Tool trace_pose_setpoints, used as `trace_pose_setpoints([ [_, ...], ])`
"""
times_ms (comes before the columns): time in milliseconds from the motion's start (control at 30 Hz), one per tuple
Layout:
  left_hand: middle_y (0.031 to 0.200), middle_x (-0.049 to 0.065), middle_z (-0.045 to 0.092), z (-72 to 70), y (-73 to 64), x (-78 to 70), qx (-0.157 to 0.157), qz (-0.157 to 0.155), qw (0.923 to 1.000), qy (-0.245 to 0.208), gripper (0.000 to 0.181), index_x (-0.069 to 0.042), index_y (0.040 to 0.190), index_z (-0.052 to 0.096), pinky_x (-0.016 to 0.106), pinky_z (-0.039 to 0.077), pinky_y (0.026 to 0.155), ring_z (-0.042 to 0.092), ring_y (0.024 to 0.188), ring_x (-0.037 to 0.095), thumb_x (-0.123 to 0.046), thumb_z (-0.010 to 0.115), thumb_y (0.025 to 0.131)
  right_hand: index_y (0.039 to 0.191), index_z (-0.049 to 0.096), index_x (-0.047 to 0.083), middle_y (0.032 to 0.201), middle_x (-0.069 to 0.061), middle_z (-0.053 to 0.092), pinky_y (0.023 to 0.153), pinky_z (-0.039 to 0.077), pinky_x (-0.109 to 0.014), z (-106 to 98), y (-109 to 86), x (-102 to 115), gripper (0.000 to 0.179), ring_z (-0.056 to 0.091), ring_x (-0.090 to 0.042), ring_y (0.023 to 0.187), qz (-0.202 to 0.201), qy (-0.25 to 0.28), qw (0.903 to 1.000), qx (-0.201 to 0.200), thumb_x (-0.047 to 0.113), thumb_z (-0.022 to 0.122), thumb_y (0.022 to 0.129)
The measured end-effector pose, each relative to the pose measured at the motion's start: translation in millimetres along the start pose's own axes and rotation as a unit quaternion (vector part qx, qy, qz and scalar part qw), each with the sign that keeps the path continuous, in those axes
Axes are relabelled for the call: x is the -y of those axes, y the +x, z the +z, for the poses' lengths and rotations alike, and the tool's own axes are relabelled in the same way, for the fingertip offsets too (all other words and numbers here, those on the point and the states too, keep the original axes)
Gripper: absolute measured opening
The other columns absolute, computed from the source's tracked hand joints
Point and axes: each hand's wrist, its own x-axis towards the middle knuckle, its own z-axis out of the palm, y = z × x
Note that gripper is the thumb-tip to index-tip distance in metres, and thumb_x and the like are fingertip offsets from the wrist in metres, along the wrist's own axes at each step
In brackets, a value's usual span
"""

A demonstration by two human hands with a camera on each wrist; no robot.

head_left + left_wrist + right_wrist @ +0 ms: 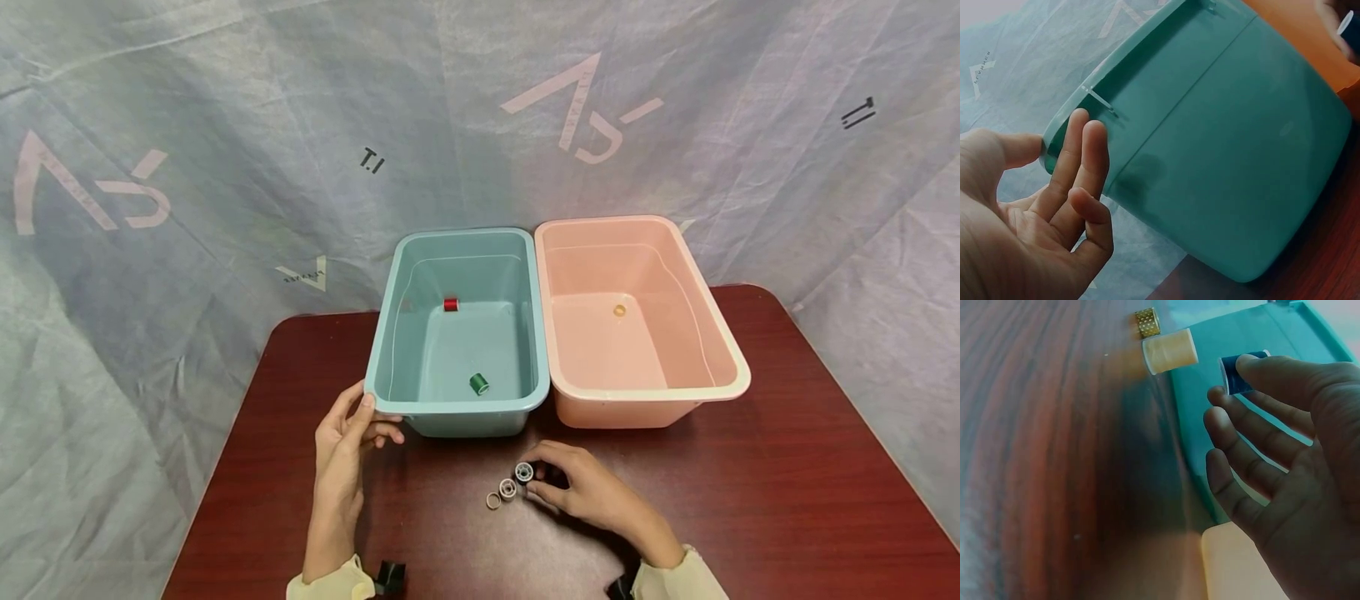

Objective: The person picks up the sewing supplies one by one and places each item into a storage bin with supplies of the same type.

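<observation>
My left hand (pixel 341 458) holds the near left corner of the blue tub (pixel 459 407), thumb at the rim and the other fingers below it. In the left wrist view several fingertips stand close to the tub's outer wall (pixel 1222 150). My right hand (pixel 588 492) pinches a dark blue thread spool (pixel 1242 374) between thumb and forefinger, just above or on the table. Beside it stands a cream thread spool (pixel 507 489), and left of that lies a gold dotted ring (pixel 1147 322). Inside the blue tub are a red spool (pixel 451 305) and a green spool (pixel 479 383).
A pink tub (pixel 648 394) stands against the blue one on the right, with a small gold ring (pixel 619 310) on its floor. Both tubs are on a dark red table (pixel 780 467). A grey printed cloth (pixel 225 100) hangs behind the table.
</observation>
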Motion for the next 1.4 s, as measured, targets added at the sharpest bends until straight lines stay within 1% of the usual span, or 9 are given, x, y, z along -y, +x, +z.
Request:
trace_pose_setpoints([
  [133,0.079,0.004,0.078,0.5,0.4,0.1,0.002,0.001,1.0,0.0,0.039,-0.008,0.145,0.055,0.02,0.045,0.059,0.072,0.057,0.015,-0.026,0.056,0.11,0.113,0.071,0.021,0.096,0.01,0.068,0.077,0.056,-0.029,-3,2.6,3,0.025,0.067,-0.012,0.085,0.007,-0.01,0.9999,0.006,0.012,0.08,0.092],
  [333,0.078,0.001,0.077,0.8,0.5,1.1,-0.002,0.001,1.0,0.0,0.039,-0.008,0.145,0.055,0.02,0.045,0.058,0.071,0.057,0.015,-0.026,0.056,0.11,0.115,0.07,0.021,0.1,0.011,0.069,0.08,0.057,-0.03,-8,7.4,9,0.026,0.069,-0.014,0.088,0.005,-0.024,0.9996,0.013,0.011,0.08,0.092],
  [567,0.078,-0.001,0.077,0.3,2.7,-0.6,0.0,0.003,1.0,0.001,0.04,-0.008,0.145,0.055,0.02,0.046,0.059,0.071,0.057,0.013,-0.026,0.057,0.109,0.118,0.07,0.023,0.112,0.013,0.069,0.092,0.055,-0.029,-17,18.6,26,0.026,0.067,-0.009,0.101,-0.001,-0.061,0.9981,0.014,0.015,0.078,0.094],
  [700,0.078,-0.001,0.078,0.5,2.7,-1.2,0.004,-0.001,1.0,-0.001,0.04,-0.008,0.144,0.055,0.019,0.047,0.058,0.071,0.057,0.012,-0.026,0.057,0.109,0.121,0.07,0.023,0.114,0.012,0.069,0.091,0.055,-0.028,-20,24.9,33,0.027,0.067,-0.011,0.102,-0.003,-0.06,0.998,0.02,0.016,0.077,0.095],
  [800,0.078,-0.001,0.077,0.6,1.5,-1.1,0.003,-0.002,1.0,-0.004,0.04,-0.008,0.144,0.055,0.02,0.048,0.058,0.071,0.058,0.012,-0.026,0.057,0.109,0.121,0.069,0.022,0.114,0.01,0.069,0.088,0.055,-0.028,-22,29.6,39,0.027,0.067,-0.014,0.098,-0.008,-0.057,0.998,0.024,0.016,0.076,0.096],
  [967,0.079,-0.001,0.077,0.5,-0.6,-0.9,-0.001,-0.002,1.0,-0.006,0.039,-0.009,0.144,0.055,0.02,0.049,0.058,0.07,0.058,0.013,-0.026,0.057,0.109,0.122,0.07,0.022,0.114,0.01,0.069,0.085,0.055,-0.027,-27,36.8,47,0.025,0.065,-0.014,0.094,-0.003,-0.063,0.9975,0.033,0.019,0.074,0.098],
  [1100,0.078,-0.001,0.077,0.5,-1.1,-1.0,-0.001,-0.003,1.0,-0.008,0.04,-0.009,0.145,0.055,0.02,0.048,0.058,0.07,0.058,0.012,-0.026,0.057,0.109,0.123,0.071,0.022,0.114,0.011,0.07,0.088,0.053,-0.025,-32,42.8,54,0.025,0.065,-0.012,0.096,0.0,-0.071,0.9969,0.034,0.021,0.074,0.099],
  [1300,0.077,-0.003,0.077,0.1,-0.5,-0.7,-0.002,-0.003,0.9999,-0.012,0.041,-0.008,0.145,0.054,0.019,0.048,0.058,0.07,0.058,0.012,-0.027,0.057,0.109,0.123,0.07,0.024,0.115,0.014,0.072,0.097,0.054,-0.033,-36,52.4,63,0.023,0.067,-0.01,0.107,-0.006,-0.087,0.9953,0.044,0.024,0.072,0.1],
  [1400,0.078,-0.004,0.077,0.0,-0.5,-0.2,0.001,-0.005,0.9999,-0.012,0.041,-0.008,0.146,0.054,0.019,0.049,0.059,0.07,0.058,0.012,-0.027,0.057,0.109,0.123,0.07,0.024,0.114,0.013,0.073,0.098,0.054,-0.034,-38,55.3,66,0.023,0.068,-0.01,0.107,-0.009,-0.091,0.9946,0.05,0.024,0.072,0.1],
])
